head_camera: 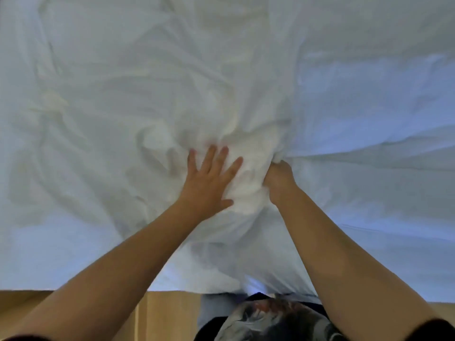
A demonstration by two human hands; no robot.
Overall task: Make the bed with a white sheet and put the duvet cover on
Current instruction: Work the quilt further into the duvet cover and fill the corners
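Observation:
White bedding (147, 82) covers the whole bed, rumpled on the left and smoother on the right. A bunched lump of white fabric (246, 168) rises near the bed's near edge, between my hands. My left hand (209, 178) lies flat on the lump's left side with fingers spread and straight. My right hand (279, 178) is curled into a fist that grips the fabric on the lump's right side; its fingertips are buried in the cloth. Creases run out to the right from that grip. I cannot tell sheet from duvet cover here.
The bed's near edge (73, 289) runs across the bottom, with wooden floor (160, 313) below it. My dark patterned clothing (270, 321) shows at the bottom middle, pressed against the bed edge.

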